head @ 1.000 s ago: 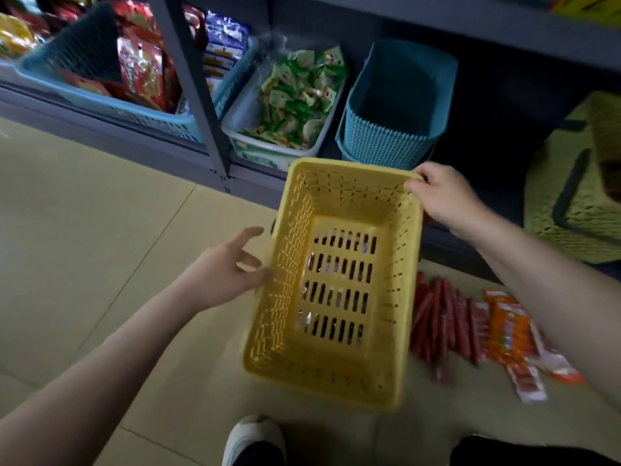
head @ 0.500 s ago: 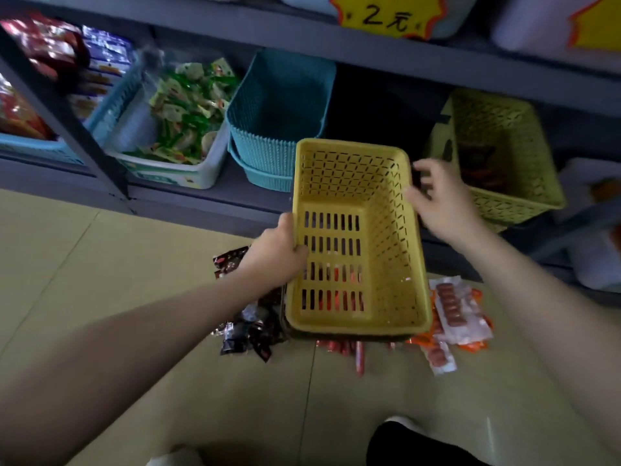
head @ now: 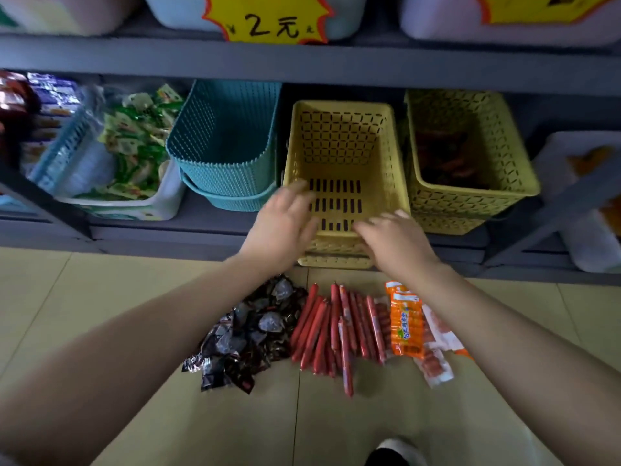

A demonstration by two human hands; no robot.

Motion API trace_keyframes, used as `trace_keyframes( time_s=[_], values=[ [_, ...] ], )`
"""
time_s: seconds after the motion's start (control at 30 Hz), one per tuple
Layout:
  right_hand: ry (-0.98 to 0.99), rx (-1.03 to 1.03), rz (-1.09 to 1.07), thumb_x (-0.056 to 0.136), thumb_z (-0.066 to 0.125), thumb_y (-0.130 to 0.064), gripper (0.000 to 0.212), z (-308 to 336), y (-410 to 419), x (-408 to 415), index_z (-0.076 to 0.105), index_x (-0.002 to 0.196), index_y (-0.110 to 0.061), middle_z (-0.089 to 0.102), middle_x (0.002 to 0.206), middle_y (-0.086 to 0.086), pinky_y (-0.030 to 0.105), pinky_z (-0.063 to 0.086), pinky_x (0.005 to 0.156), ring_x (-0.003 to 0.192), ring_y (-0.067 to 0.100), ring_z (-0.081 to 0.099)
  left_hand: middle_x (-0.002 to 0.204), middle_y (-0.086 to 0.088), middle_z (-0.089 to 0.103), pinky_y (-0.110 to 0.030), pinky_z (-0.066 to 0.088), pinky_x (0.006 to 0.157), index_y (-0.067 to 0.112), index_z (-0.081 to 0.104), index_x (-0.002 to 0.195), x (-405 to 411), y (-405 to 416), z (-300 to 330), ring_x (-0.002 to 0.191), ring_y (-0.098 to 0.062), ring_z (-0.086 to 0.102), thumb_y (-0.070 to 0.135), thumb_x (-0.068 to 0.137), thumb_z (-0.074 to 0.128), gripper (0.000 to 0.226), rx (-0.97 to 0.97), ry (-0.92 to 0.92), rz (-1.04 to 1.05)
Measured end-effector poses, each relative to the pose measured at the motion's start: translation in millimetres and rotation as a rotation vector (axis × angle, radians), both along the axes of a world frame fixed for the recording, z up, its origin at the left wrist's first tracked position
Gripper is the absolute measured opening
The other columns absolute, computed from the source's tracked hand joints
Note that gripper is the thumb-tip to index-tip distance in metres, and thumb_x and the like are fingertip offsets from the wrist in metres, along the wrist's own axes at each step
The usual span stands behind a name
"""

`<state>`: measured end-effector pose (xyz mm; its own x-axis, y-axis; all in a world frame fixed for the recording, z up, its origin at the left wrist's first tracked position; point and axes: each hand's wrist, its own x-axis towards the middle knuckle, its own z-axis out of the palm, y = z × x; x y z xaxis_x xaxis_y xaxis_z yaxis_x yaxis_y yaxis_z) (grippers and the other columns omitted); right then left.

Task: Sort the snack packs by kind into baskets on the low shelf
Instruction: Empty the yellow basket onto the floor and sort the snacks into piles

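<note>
An empty yellow basket [head: 342,153] stands on the low shelf [head: 215,216], its front edge hanging slightly over the shelf lip. My left hand [head: 284,227] and my right hand [head: 395,242] hover at its front rim with fingers spread and relaxed, holding nothing. On the floor below lie a heap of dark snack packs [head: 248,334], a row of red sausage sticks [head: 336,331] and orange and white sausage packs [head: 413,327].
Left of the yellow basket sit stacked teal baskets [head: 225,142] and a white bin of green packs [head: 134,149]. A second yellow basket [head: 470,156] with dark red packs stands to the right. A shoe [head: 393,450] shows at the bottom edge.
The yellow basket has gone from my hands onto the low shelf between the teal and the other yellow basket. Both hands have let go and opened.
</note>
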<state>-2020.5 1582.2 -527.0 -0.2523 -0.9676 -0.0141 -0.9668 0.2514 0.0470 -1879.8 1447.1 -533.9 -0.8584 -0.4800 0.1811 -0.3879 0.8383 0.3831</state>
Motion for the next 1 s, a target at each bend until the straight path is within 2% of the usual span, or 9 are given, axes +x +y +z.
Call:
trace_keyframes(
  time_s=[0.07,0.13,0.3,0.43,0.53,0.6,0.67,0.8,1.0],
  values=[
    [-0.005,-0.048,-0.034,0.093,0.05,-0.015,0.02,-3.3,-12.7,-13.1,0.057,0.111,-0.013,0.064,0.109,0.006,0.036,0.035,0.092,0.109,0.026,0.053,0.128,-0.017,0.056,-0.051,0.04,0.103,0.005,0.055,0.122,0.4,8.4,-8.6,0.122,-0.034,0.05,0.027,0.088,0.043,0.042,-0.271,0.035,-0.237],
    [-0.082,-0.098,-0.014,0.093,0.052,-0.017,0.028,-9.3,-21.7,-24.0,0.055,0.12,-0.011,0.058,0.123,0.009,0.036,0.035,0.099,0.12,0.026,0.047,0.127,-0.017,0.057,-0.046,0.043,0.1,0.007,0.046,0.127,-3.5,9.1,-19.1,0.117,-0.033,0.055,0.016,0.081,0.041,0.046,-0.557,-0.072,-0.327],
    [-0.196,-0.265,-0.164,0.09,0.052,-0.048,0.069,-10.8,-4.5,-61.4,0.029,0.145,-0.013,0.025,0.154,0.009,0.042,0.011,0.115,0.144,0.027,0.016,0.144,-0.016,0.04,-0.041,0.037,0.105,0.014,0.021,0.142,-19.9,-3.2,-34.1,0.127,-0.031,0.046,0.006,0.072,0.044,0.074,-0.722,-0.204,-0.329],
    [-0.025,-0.119,-0.402,0.091,0.053,-0.027,0.053,-14.9,25.8,-104.0,0.038,0.139,-0.01,0.042,0.142,0.015,0.045,0.023,0.112,0.133,0.034,0.035,0.148,-0.014,0.035,-0.04,0.028,0.111,0.014,0.006,0.145,-44.9,-16.5,-35.8,0.132,-0.032,0.04,0.012,0.077,0.047,0.08,-0.774,-0.281,-0.221],
    [0.036,-0.076,-0.385,0.094,0.047,-0.018,0.027,-14.5,27.5,-114.3,0.053,0.119,-0.01,0.06,0.116,0.013,0.042,0.036,0.088,0.106,0.034,0.054,0.156,-0.015,0.009,-0.043,0.002,0.114,0.016,-0.023,0.141,-53.2,-28.0,-36.4,0.142,-0.034,0.013,0.012,0.086,0.046,0.088,-0.797,-0.334,-0.136],
    [0.022,-0.09,-0.364,0.095,0.044,-0.017,0.022,-11.5,25.4,-114.5,0.055,0.114,-0.012,0.063,0.11,0.01,0.039,0.036,0.081,0.101,0.033,0.056,0.151,-0.015,0.028,-0.044,0.01,0.115,0.017,-0.001,0.145,-54.6,-29.9,-37.8,0.138,-0.035,0.026,0.01,0.084,0.045,0.077,-0.766,-0.308,-0.101],
    [-0.015,-0.102,-0.345,0.096,0.043,-0.015,0.023,-8.9,25.6,-116.9,0.056,0.114,-0.012,0.063,0.11,0.008,0.038,0.036,0.081,0.101,0.031,0.057,0.128,-0.017,0.055,-0.048,0.026,0.11,0.011,0.027,0.138,-59.8,-26.3,-34.0,0.122,-0.039,0.048,0.002,0.079,0.037,0.06,-0.569,-0.187,-0.055],
    [-0.111,-0.069,-0.208,0.097,0.042,-0.015,0.024,-6.4,35.9,-116.7,0.058,0.114,-0.012,0.062,0.111,0.006,0.038,0.037,0.08,0.101,0.027,0.056,0.114,-0.017,0.059,-0.049,0.024,0.105,0.006,0.054,0.124,-68.1,-26.1,-21.7,0.11,-0.039,0.051,-0.015,0.075,0.05,0.054,-0.197,-0.139,0.085],
    [-0.171,-0.18,-0.037,0.082,0.062,-0.001,0.013,-18.3,64.7,-83.9,0.067,0.093,-0.006,0.068,0.082,0.01,0.038,0.047,0.06,0.074,0.033,0.064,0.118,-0.021,0.057,-0.048,0.025,0.108,-0.002,0.054,0.12,-72.0,-7.9,-12.1,0.12,-0.04,0.044,-0.014,0.068,0.051,0.054,-0.179,-0.023,0.041]
  ],
)
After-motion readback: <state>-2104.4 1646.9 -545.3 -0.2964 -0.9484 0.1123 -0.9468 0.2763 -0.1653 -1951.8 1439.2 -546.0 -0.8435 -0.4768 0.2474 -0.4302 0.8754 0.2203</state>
